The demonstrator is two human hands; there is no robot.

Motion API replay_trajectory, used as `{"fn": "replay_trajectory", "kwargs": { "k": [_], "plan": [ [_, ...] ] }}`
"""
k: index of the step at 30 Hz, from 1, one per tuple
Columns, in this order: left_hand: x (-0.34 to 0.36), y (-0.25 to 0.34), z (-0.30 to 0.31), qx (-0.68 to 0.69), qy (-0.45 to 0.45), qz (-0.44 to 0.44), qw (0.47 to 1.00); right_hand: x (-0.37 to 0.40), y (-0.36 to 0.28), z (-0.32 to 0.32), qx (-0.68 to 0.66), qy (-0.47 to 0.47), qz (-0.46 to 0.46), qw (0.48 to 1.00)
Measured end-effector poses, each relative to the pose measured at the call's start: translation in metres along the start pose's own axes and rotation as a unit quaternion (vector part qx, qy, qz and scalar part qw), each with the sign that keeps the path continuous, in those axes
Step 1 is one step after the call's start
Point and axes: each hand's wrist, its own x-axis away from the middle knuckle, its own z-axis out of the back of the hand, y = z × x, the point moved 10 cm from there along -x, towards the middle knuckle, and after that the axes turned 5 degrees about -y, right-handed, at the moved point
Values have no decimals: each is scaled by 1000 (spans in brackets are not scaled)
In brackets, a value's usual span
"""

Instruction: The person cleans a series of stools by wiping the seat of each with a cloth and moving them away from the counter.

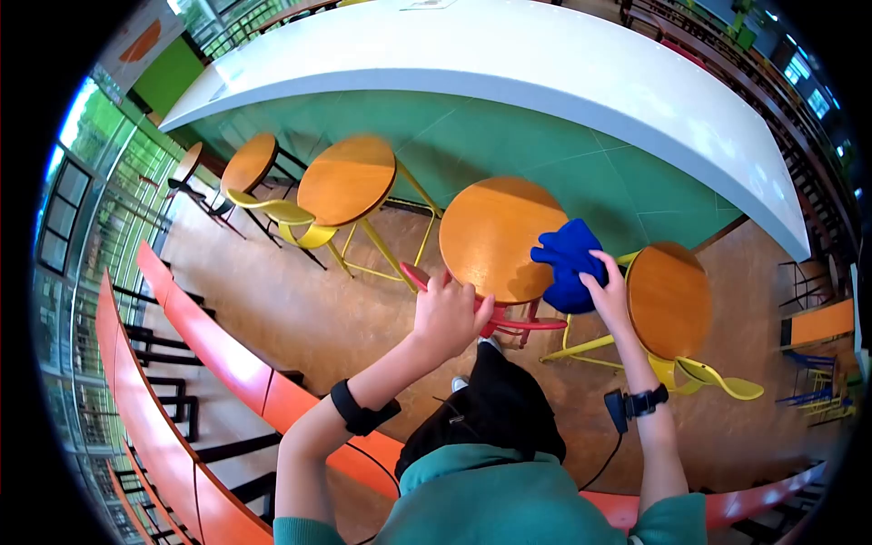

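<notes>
A bunched blue cloth [569, 263] is in my right hand [607, 289], whose thumb and fingers pinch its right side. The cloth is over the right edge of a round wooden stool seat [501, 236]. My left hand [448, 313] is closed over the red backrest [531, 324] of that stool, on its near side. The fingertips of this hand are partly hidden behind the backrest.
Another round-seated stool [670, 295] with a yellow frame stands to the right. More stools [347, 180] line the long white counter [509, 50] on the left. Orange benches [218, 345] run behind me at lower left. Cables hang from bands on both forearms.
</notes>
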Motion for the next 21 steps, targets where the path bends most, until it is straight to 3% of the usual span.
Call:
{"fn": "replay_trajectory", "kwargs": {
  "k": [2,4,5,7,10,15,16,21],
  "plan": [
    [1,1,2,-6,-22,-15,1000,-22,-15,-20,111,-29,96,989],
    [4,-1,2,22,-75,-1,997,-31,16,-54,189,-125,77,971],
    [7,2,10,-4,-48,-27,998,-30,31,-68,239,-158,69,956],
    [15,4,26,-55,12,-78,995,-27,66,-96,337,-271,25,901],
    [14,-7,38,-84,-46,-80,992,-22,116,-111,348,-343,-104,866],
    [4,-22,9,-47,-120,-197,972,-54,124,-138,401,-334,-103,847],
    [1,-22,-3,-53,-175,-187,965,-63,124,-144,398,-346,-90,845],
    [-12,-26,-21,29,-207,-151,966,-132,132,-169,399,-349,-26,848]
  ]
}}
